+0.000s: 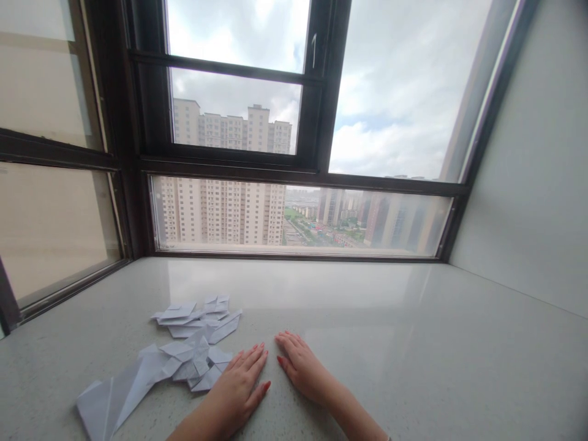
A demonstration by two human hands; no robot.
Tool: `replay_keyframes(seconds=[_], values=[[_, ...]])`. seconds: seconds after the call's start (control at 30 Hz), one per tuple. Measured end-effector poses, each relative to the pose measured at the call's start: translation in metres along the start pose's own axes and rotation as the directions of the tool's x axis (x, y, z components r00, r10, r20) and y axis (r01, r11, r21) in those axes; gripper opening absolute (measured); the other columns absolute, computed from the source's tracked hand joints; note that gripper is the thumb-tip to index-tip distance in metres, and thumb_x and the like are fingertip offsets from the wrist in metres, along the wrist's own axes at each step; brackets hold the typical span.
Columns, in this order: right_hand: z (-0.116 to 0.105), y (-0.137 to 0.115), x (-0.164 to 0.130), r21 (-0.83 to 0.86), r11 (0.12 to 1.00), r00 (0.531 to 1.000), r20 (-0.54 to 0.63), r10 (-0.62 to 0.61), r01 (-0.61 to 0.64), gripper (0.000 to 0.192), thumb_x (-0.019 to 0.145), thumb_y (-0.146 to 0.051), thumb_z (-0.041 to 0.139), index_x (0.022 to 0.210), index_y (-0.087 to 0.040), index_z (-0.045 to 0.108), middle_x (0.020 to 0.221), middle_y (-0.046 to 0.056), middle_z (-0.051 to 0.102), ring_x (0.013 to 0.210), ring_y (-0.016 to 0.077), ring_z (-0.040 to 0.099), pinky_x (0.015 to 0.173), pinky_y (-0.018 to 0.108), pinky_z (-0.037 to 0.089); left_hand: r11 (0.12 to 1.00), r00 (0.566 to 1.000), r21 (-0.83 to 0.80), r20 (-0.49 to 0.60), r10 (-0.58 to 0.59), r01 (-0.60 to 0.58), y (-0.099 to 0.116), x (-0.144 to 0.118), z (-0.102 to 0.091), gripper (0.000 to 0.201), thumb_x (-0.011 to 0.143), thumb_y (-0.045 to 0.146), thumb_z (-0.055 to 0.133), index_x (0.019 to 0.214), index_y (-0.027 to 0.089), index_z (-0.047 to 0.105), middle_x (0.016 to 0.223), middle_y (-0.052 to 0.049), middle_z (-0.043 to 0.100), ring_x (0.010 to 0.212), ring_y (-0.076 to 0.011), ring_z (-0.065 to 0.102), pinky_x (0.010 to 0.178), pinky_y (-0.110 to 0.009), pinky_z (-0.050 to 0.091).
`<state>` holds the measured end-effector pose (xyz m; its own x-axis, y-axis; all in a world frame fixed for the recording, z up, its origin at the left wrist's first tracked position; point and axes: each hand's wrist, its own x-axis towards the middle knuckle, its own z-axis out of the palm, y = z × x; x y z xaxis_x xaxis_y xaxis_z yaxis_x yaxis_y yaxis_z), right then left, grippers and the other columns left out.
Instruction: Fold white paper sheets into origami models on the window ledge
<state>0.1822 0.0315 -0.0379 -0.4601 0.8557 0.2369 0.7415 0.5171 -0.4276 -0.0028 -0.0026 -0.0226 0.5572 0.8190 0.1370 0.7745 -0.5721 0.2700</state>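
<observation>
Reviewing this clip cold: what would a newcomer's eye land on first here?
First, the big dark-framed window across the back, showing pale high-rise blocks under a cloudy sky. Next, the scatter of folded white paper pieces at the lower left of the speckled light stone sill. Beside them, the left hand and right hand lie flat, palms down, on the sill; the left hand's fingers reach the nearest paper's edge.

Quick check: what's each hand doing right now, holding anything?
Left hand: open, flat on the pale speckled stone sill, holding nothing, its fingers at the edge of the folded white paper pieces.
Right hand: open, flat on the sill, empty.
</observation>
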Motion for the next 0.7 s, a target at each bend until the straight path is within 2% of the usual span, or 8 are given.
replay_keyframes(seconds=[0.17,0.23,0.33,0.43,0.53,0.6,0.63,0.7], values=[[0.002,0.002,-0.001,0.008,1.000,1.000,-0.015,-0.009,0.009,0.038,0.082,-0.024,0.036,0.118,-0.016,0.042,0.123,0.011,0.045,0.118,0.0216,0.034,0.099,0.039,0.022,1.000,1.000,-0.025,-0.028,0.006,-0.007,-0.002,0.000,0.001,0.048,0.083,0.041,0.033,0.123,0.017,0.039,0.131,-0.010,0.037,0.120,-0.0233,0.033,0.098,-0.042,0.029],[0.002,0.002,-0.001,0.015,1.000,1.000,-0.027,-0.010,0.011,0.037,0.082,-0.024,0.036,0.118,-0.016,0.042,0.123,0.011,0.046,0.117,0.0214,0.034,0.099,0.039,0.022,0.997,0.998,-0.068,-0.057,0.033,-0.037,-0.001,0.001,0.000,0.044,0.082,0.035,0.036,0.123,0.018,0.040,0.128,-0.009,0.042,0.118,-0.0206,0.037,0.097,-0.037,0.032],[0.001,0.001,-0.002,0.021,1.000,1.000,-0.030,-0.009,0.009,0.038,0.081,-0.024,0.037,0.118,-0.014,0.043,0.122,0.012,0.046,0.117,0.0218,0.034,0.099,0.038,0.023,0.984,0.980,-0.145,-0.184,0.073,-0.101,0.001,0.001,-0.007,0.040,0.083,0.024,0.035,0.123,0.022,0.037,0.124,-0.004,0.048,0.113,-0.0132,0.043,0.095,-0.028,0.036],[-0.001,0.000,-0.001,0.037,0.999,1.000,-0.022,0.004,-0.003,0.039,0.081,-0.024,0.037,0.118,-0.013,0.043,0.123,0.012,0.045,0.117,0.0220,0.034,0.099,0.038,0.022,0.989,0.934,-0.113,-0.353,0.052,-0.098,-0.004,0.003,-0.021,0.039,0.084,0.022,0.032,0.122,0.023,0.038,0.122,-0.004,0.049,0.113,-0.0118,0.043,0.095,-0.028,0.036],[-0.003,-0.001,-0.001,0.059,0.998,1.000,-0.010,0.014,-0.014,0.038,0.081,-0.025,0.038,0.117,-0.015,0.044,0.123,0.011,0.045,0.118,0.0211,0.034,0.100,0.037,0.021,0.999,0.878,-0.005,-0.478,-0.031,0.033,-0.029,0.004,-0.043,0.036,0.082,0.024,0.033,0.115,0.020,0.045,0.122,-0.006,0.049,0.114,-0.0164,0.041,0.096,-0.034,0.035],[-0.004,-0.001,0.000,0.067,0.998,1.000,0.000,0.016,-0.016,0.038,0.081,-0.026,0.038,0.117,-0.015,0.044,0.123,0.011,0.045,0.118,0.0208,0.033,0.100,0.036,0.021,0.972,0.812,0.039,-0.558,-0.172,0.233,-0.054,0.004,-0.060,0.037,0.080,0.026,0.032,0.111,0.014,0.049,0.120,-0.009,0.050,0.114,-0.0198,0.041,0.096,-0.037,0.033],[-0.004,-0.001,0.000,0.069,0.997,1.000,0.005,0.017,-0.017,0.038,0.081,-0.026,0.038,0.117,-0.014,0.044,0.123,0.011,0.045,0.118,0.0208,0.033,0.100,0.036,0.021,0.934,0.771,0.044,-0.578,-0.266,0.355,-0.067,0.003,-0.069,0.039,0.080,0.025,0.031,0.112,0.012,0.049,0.120,-0.012,0.049,0.114,-0.0210,0.040,0.097,-0.037,0.031],[-0.005,-0.001,0.000,0.072,0.997,1.000,0.010,0.019,-0.020,0.039,0.081,-0.026,0.038,0.117,-0.014,0.043,0.123,0.011,0.045,0.118,0.0207,0.033,0.100,0.036,0.021,0.813,0.705,0.067,-0.544,-0.456,0.578,-0.093,-0.001,-0.082,0.043,0.078,0.028,0.033,0.115,0.011,0.046,0.124,-0.013,0.045,0.117,-0.0248,0.037,0.097,-0.039,0.028]])
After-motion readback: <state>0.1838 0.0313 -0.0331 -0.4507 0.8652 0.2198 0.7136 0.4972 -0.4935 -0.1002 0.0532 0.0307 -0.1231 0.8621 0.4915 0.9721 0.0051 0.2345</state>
